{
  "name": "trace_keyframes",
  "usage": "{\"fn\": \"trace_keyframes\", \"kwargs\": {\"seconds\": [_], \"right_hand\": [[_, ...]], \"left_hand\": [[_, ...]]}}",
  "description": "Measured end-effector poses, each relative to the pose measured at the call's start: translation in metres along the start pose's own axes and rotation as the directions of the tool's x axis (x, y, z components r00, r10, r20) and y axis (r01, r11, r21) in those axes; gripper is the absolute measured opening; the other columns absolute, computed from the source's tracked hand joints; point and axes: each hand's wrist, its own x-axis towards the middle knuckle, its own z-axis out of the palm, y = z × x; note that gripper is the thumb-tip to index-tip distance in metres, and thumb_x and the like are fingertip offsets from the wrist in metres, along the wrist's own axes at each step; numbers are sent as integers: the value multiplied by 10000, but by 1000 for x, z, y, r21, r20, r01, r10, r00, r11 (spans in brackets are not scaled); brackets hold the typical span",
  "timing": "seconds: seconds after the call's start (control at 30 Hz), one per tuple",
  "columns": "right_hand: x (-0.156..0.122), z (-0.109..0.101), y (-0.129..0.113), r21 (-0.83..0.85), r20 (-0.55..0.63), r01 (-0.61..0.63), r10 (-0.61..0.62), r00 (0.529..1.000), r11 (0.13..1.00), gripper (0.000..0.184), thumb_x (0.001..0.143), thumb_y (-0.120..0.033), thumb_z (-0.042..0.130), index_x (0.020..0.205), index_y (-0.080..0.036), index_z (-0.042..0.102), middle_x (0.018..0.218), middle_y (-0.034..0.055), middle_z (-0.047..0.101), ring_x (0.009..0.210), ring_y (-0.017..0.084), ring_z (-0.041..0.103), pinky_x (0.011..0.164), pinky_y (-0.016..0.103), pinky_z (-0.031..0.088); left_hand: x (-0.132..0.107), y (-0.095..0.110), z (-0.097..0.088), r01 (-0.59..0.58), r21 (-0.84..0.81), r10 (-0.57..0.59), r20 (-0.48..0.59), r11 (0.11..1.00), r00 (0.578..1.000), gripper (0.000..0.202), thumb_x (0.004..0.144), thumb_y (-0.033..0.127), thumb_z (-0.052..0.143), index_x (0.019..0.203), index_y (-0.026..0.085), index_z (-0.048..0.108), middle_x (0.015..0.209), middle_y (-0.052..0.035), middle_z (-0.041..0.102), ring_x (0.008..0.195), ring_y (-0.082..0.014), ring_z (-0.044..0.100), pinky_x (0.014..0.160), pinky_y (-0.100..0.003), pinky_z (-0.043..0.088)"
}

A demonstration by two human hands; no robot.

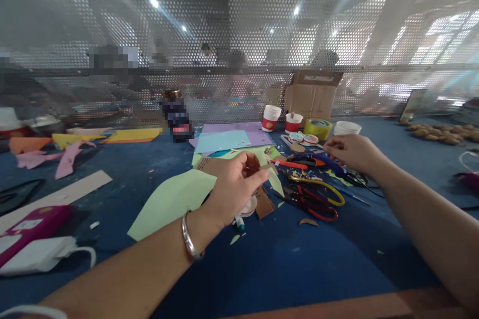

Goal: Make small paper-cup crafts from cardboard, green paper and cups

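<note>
Fingers of the left hand [234,187], at frame centre, pinch a small brown cardboard scrap [270,166] between thumb and fingertips, held just above a pale green paper sheet [172,202]. Right of centre, the right hand [350,152] curls around a blue tool [331,163] (what kind I cannot tell) lying on the blue table [292,259]. Between the hands lie red-handled scissors [314,204] and yellow-handled scissors [322,187]; two red-and-white paper cups [271,118] stand behind, before a cardboard box [312,94].

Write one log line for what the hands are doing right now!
left hand: pinching small cardboard piece | right hand: gripping blue tool on table | nearby: scissors, green paper
</note>
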Motion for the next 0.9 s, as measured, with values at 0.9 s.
{"fn": "trace_keyframes", "kwargs": {"seconds": [0.9], "right_hand": [[14,-17,24,-260,148,-61,103,984,964,356,864,-480,602,787,-162,742,744,80,712,706,216,618,653,329,398]], "left_hand": [[-44,-4,23,148,209,-229,449,967,864,462,862,249,679,1278,234,478,901,10,547,799,-151,559,715,-306,467]]}}
